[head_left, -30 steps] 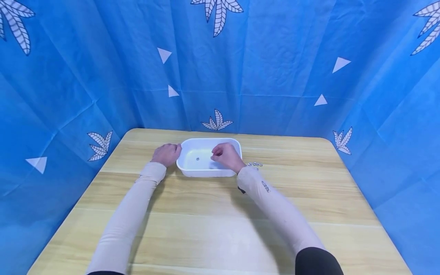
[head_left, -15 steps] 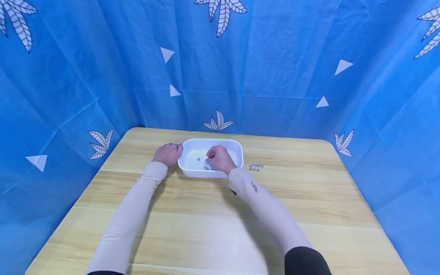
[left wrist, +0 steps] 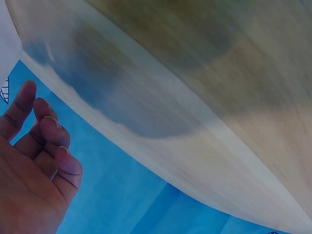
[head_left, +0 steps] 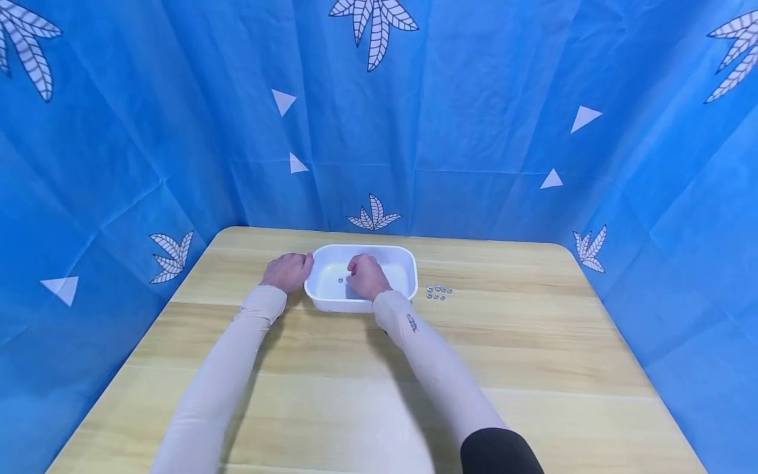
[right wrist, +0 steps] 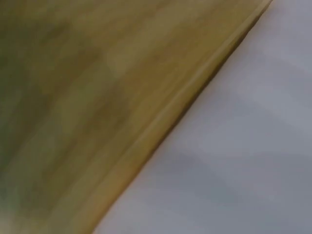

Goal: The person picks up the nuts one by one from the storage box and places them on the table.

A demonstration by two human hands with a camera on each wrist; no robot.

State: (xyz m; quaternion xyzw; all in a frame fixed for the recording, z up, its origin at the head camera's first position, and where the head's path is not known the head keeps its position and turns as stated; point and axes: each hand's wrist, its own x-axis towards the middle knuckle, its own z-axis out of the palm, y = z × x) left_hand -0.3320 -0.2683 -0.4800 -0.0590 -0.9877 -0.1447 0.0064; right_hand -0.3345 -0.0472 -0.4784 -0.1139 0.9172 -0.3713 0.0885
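Observation:
A white plastic tub (head_left: 360, 305) stands toward the back of the table. My left hand (head_left: 288, 271) is at its left end, the finger side up against the rim. In the left wrist view, the loosely bent fingers (left wrist: 55, 131) are beside the tub's white wall (left wrist: 7, 44); the thumb is hidden. My right hand (head_left: 368, 276) reaches down into the tub over the near rim, its fingers bent. A small metal nut (head_left: 340, 280) lies on the tub floor just left of those fingers. I cannot tell whether the right fingertips hold anything.
Several small metal nuts (head_left: 438, 288) lie in two short rows on the wooden table (head_left: 331, 368), right of the tub. A blue patterned curtain (head_left: 474, 131) surrounds the table at the back and both sides.
My right hand has moved left and lower inside the tub, closer to the nut there. Its arm has uncovered the nuts on the table. The left hand has stayed at the rim.

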